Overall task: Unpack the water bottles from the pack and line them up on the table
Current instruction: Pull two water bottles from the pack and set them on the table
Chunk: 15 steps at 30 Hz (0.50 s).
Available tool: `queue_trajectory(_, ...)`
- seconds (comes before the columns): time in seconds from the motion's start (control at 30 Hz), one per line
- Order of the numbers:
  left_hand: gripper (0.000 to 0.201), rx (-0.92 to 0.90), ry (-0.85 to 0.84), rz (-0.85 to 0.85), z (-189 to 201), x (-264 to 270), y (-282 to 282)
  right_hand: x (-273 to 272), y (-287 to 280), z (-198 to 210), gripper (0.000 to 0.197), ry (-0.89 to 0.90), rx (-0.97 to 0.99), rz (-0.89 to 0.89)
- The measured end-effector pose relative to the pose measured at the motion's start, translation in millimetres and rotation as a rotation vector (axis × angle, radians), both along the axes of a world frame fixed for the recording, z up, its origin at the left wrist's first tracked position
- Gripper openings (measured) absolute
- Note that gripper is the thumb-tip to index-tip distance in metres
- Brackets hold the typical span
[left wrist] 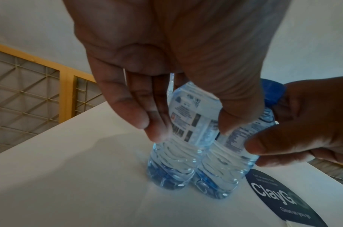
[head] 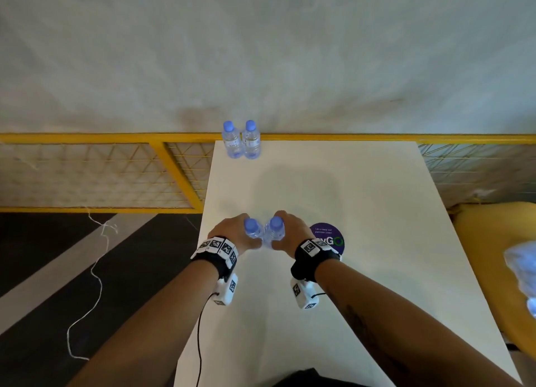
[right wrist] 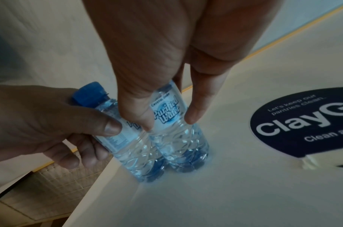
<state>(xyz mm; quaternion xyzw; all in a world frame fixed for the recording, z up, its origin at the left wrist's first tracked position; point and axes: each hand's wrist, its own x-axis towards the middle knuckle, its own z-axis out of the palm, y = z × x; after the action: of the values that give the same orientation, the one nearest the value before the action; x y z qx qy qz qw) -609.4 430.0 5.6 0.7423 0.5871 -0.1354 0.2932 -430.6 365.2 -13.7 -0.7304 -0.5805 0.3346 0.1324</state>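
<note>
Two clear water bottles with blue caps stand side by side on the white table [head: 362,189], touching each other. My left hand [head: 232,232] grips the left bottle [head: 253,229] around its label [left wrist: 188,122]. My right hand [head: 291,229] grips the right bottle [head: 275,227], thumb and fingers on its label [right wrist: 166,113]. Both bases rest on the tabletop, close to the table's left edge. Two more bottles [head: 241,141] stand upright as a pair at the far edge. The wrapped pack [head: 522,270] lies blurred at the right border.
A round dark sticker [head: 329,237] lies on the table just right of my right hand. A yellow mesh railing [head: 116,138] runs behind the table. A yellow seat [head: 490,256] stands at the right. White string [head: 95,273] lies on the dark floor at the left.
</note>
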Motion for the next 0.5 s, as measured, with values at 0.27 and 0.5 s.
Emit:
queue_trajectory(0.27, 0.052, 0.014, -0.021, -0.024, 10, -1, -5, -1, -4, -8, 0.058, -0.017, -0.018, -0.006)
queue_trajectory(0.5, 0.116, 0.069, 0.077, 0.204, 42, -13, -56, 57, -66, 4, 0.091, 0.093, -0.037, -0.146)
